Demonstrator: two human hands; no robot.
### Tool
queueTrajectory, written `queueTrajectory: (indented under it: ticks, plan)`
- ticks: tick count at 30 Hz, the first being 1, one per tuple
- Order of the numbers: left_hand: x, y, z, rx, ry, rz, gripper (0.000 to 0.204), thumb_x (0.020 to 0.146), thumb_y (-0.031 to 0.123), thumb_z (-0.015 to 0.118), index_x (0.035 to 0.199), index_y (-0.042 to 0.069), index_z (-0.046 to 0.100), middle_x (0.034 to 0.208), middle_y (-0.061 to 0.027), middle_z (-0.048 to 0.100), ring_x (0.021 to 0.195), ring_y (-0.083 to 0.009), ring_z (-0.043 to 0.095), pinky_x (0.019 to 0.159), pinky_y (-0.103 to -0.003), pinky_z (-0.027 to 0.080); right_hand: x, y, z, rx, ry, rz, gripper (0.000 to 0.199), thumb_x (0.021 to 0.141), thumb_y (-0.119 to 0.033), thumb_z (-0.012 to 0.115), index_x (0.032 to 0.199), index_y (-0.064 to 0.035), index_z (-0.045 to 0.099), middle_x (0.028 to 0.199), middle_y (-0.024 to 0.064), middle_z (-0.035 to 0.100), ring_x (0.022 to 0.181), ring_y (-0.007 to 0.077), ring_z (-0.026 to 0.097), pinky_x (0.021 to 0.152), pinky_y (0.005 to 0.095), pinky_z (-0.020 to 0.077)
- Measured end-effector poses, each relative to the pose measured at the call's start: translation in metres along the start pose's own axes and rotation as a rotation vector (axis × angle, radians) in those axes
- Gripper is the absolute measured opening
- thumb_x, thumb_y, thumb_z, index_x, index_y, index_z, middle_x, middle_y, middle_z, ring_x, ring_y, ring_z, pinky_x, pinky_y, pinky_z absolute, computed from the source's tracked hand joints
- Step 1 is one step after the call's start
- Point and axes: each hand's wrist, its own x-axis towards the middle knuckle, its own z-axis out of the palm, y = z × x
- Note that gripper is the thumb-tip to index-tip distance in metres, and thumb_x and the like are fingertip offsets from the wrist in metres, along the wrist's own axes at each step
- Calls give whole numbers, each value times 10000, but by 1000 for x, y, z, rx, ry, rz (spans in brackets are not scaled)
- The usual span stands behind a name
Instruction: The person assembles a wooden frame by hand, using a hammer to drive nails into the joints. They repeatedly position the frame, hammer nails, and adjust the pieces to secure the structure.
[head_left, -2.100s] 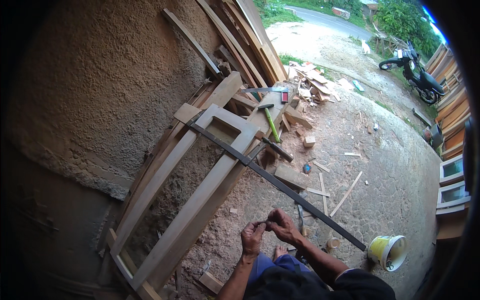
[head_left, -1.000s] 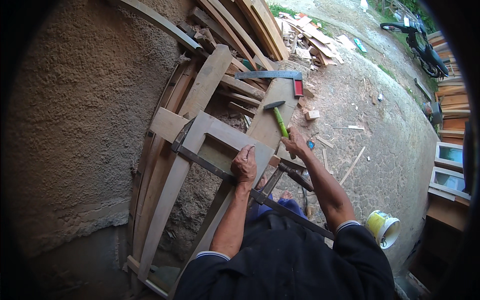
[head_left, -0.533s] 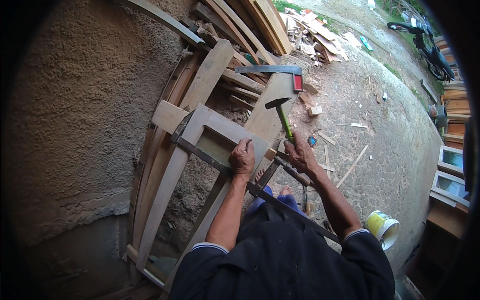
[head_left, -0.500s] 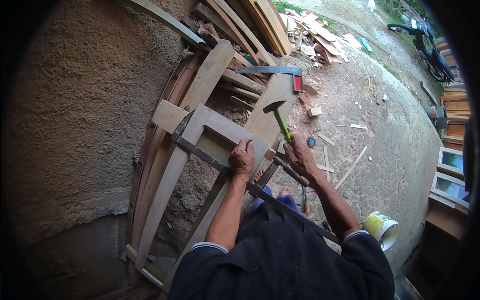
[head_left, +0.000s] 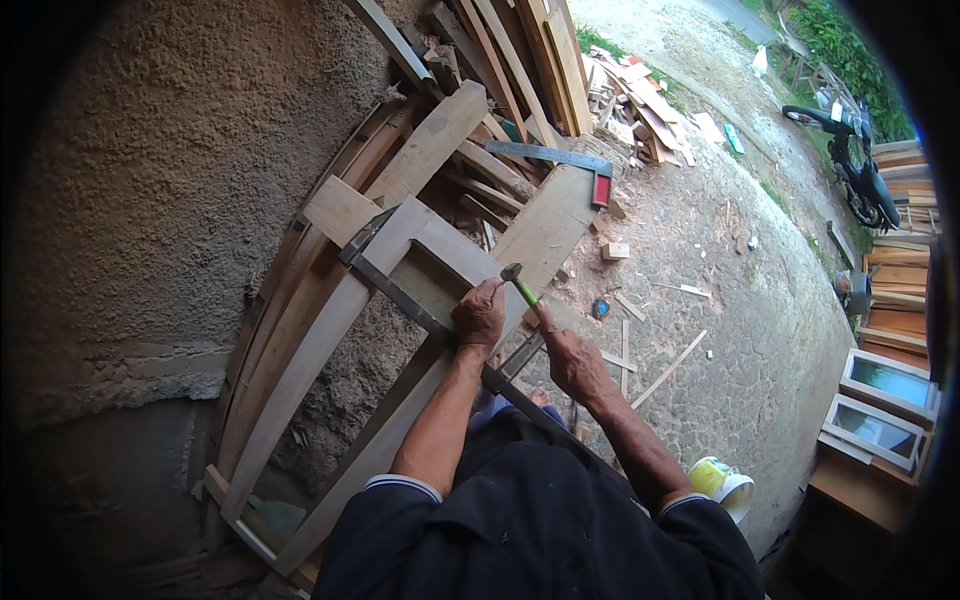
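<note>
A wooden frame (head_left: 320,345) lies slantwise before me, with a long metal bar clamp (head_left: 410,305) across it. My left hand (head_left: 478,318) rests closed on the frame's near corner, fingertips pinched together; what they hold, if anything, is too small to make out. My right hand (head_left: 575,362) grips a hammer by its green handle (head_left: 525,293). The hammer's dark head (head_left: 511,271) is right beside my left fingertips, over the corner of the frame; whether it touches the wood I cannot tell.
A square (head_left: 601,188) with a red stock lies on a broad plank (head_left: 550,220) beyond the frame. Boards (head_left: 545,70) lean at the rough wall (head_left: 200,200). Offcuts, a tape measure (head_left: 601,307) and a white-yellow bucket (head_left: 722,487) are on the ground at right.
My right hand has brought the hammer down and leftward, its head now close to my left fingertips. My left hand stays at the frame's corner. The whole view has shifted slightly.
</note>
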Motion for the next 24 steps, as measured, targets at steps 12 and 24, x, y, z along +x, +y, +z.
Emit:
queueTrajectory:
  ticks: [12,24]
  plan:
    - [2,-1,2,-9,10,-71,165,959,201,599,1045,94,691,893,-156,721,814,-378,700,685,-463,538,-1,-16,-8,-44,-25,17,733,908,-17,453,1595,-130,221,750,240,592,662,419,615,615,525,464]
    - [0,-1,2,-41,154,-181,187,1022,254,500,1111,118,594,860,-220,700,802,-447,680,661,-535,513,3,-18,-1,-46,95,-39,781,890,-25,487,1605,-193,224,780,226,566,625,412,602,572,524,478]
